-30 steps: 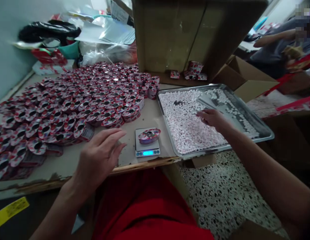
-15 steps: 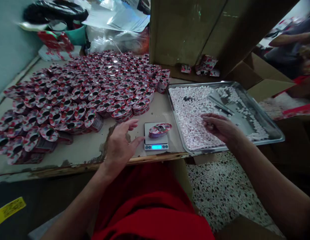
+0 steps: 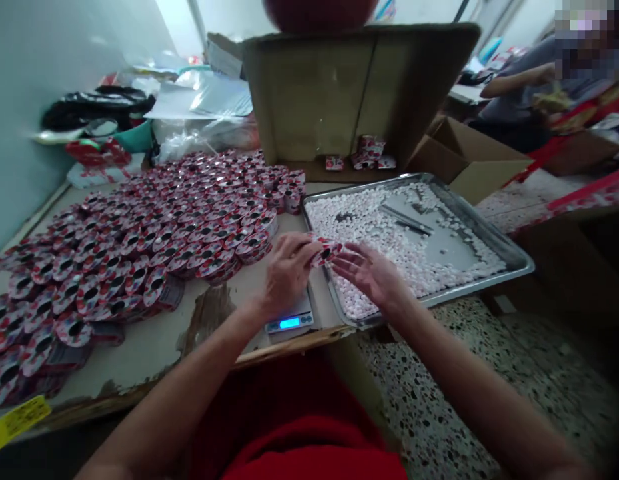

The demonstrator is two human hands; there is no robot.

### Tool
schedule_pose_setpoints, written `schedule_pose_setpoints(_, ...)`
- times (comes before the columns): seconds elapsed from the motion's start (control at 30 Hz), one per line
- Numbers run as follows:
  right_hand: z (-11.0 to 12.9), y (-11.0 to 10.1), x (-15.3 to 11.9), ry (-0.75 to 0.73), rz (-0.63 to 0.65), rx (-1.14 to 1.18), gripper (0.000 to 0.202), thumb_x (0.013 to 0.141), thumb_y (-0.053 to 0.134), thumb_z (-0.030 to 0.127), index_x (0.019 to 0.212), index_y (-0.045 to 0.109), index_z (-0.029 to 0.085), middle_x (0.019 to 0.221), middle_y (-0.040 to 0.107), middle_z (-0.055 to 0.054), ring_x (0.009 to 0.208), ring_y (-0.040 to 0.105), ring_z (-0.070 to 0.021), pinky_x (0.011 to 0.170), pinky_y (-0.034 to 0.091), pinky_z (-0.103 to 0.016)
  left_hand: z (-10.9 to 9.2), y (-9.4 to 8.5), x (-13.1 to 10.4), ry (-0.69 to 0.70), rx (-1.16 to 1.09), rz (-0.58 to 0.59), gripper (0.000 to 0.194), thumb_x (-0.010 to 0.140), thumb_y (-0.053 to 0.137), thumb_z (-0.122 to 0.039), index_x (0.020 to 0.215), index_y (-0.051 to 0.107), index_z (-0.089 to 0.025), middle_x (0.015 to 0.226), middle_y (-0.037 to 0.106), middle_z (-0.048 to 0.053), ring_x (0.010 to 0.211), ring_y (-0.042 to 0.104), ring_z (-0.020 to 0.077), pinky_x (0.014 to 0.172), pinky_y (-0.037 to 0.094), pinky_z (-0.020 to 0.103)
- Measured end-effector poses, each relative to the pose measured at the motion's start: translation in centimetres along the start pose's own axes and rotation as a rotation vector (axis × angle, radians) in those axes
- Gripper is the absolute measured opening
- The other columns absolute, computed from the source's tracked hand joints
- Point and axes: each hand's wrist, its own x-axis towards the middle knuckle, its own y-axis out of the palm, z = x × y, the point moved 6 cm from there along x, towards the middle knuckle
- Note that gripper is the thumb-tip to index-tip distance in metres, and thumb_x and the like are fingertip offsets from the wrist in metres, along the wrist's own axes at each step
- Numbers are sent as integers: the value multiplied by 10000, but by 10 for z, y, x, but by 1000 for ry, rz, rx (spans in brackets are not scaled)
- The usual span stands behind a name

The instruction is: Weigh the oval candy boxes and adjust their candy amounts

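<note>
Left hand: the left hand (image 3: 288,270) is closed around one end of a small red patterned box (image 3: 325,251), lifted above the scale (image 3: 290,319).
Right hand: the right hand (image 3: 368,272) meets the box from the other side, fingertips touching it, palm part open over the near corner of the tray (image 3: 509,250).
Change: half a second ago the box lay on the scale and the right hand was down among the pink sweets (image 3: 369,230); the box is now off the platform and between both hands.
Reading: judged from this, weighing of this box is over and handling has passed to the hands.
Scale: display lit blue, figures unreadable.
Surroundings: rows of matching boxes (image 3: 139,233) cover the table (image 3: 154,343) to the left; an upright carton (image 3: 339,93) behind; another person's arm (image 3: 514,80) at far right.
</note>
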Motion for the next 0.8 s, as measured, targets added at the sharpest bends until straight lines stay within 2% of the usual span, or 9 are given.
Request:
schedule_pose_setpoints(0.1, -3, 16, 7, 134, 1, 357, 370, 1184, 312, 386, 1014, 591, 213, 920, 704, -96, 778, 719, -237, 687, 657, -381, -25, 22, 40, 414, 138, 105, 229, 1051, 593, -162, 1242, 706, -220, 1183, 740, 76, 1258, 634, 239, 1107, 516, 391)
schedule_pose_setpoints(0.17, 3, 18, 11, 133, -29, 504, 333, 1183, 327, 387, 1010, 561, 227, 867, 682, -56, 701, 694, -222, 625, 640, -360, -31, 37, 53, 523, 185, 151, 214, 1063, 578, -174, 1228, 712, -205, 1140, 756, 73, 1203, 661, 233, 1067, 534, 374)
schedule_pose_setpoints(0.27, 9, 11, 19, 130, -118, 603, 335, 1180, 325, 340, 966, 554, 222, 807, 671, -40, 643, 674, -202, 594, 622, -314, -31, 49, 57, 499, 214, 109, 207, 1057, 597, -175, 1219, 724, -198, 1112, 772, 76, 1133, 688, 229, 1011, 551, 364)
schedule_pose_setpoints(0.37, 10, 7, 26, 145, -113, 618, 306, 1144, 348, 227, 959, 591, 200, 775, 682, -36, 589, 644, -179, 546, 586, -259, -26, 53, 54, 436, 209, 6, 261, 1025, 666, -174, 1270, 726, -240, 1146, 786, 58, 1162, 687, 233, 1028, 528, 384)
schedule_pose_setpoints(0.47, 6, 8, 34, 172, -97, 616, 270, 1111, 395, 201, 941, 604, 195, 711, 655, -18, 517, 589, -173, 496, 545, -247, -21, 65, 51, 386, 177, 27, 223, 1024, 660, -182, 1209, 761, -254, 1075, 794, 50, 1054, 697, 229, 949, 528, 380)
schedule_pose_setpoints(0.57, 2, 8, 40, 182, -113, 630, 264, 1106, 394, 201, 941, 600, 208, 729, 662, -18, 551, 613, -182, 508, 552, -251, -7, 77, 52, 149, 90, 50, 211, 991, 670, -153, 1155, 775, -233, 1044, 772, 67, 1011, 674, 236, 951, 523, 385)
schedule_pose_setpoints(0.67, 2, 5, 42, 193, -135, 652, 285, 1117, 355, 207, 995, 612, 202, 795, 682, -50, 650, 667, -198, 584, 615, -281, 14, 83, 47, -227, -126, -4, 170, 914, 760, -190, 1081, 769, -218, 968, 718, 50, 942, 653, 222, 881, 536, 355)
schedule_pose_setpoints(0.73, 5, 1, 39, 206, -131, 637, 271, 1118, 359, 190, 1047, 620, 179, 859, 694, -92, 728, 697, -206, 640, 646, -286, 29, 80, 36, -486, -332, -56, 235, 860, 833, -289, 1068, 753, -214, 994, 702, 40, 930, 662, 206, 838, 549, 321)
schedule_pose_setpoints(0.8, 9, -3, 34, 221, -115, 567, 223, 1098, 404, 137, 1074, 624, 158, 899, 694, -116, 770, 710, -199, 653, 647, -253, 41, 69, 19, -700, -542, -112, 352, 810, 877, -366, 1088, 732, -209, 1048, 718, 36, 955, 685, 198, 861, 563, 307)
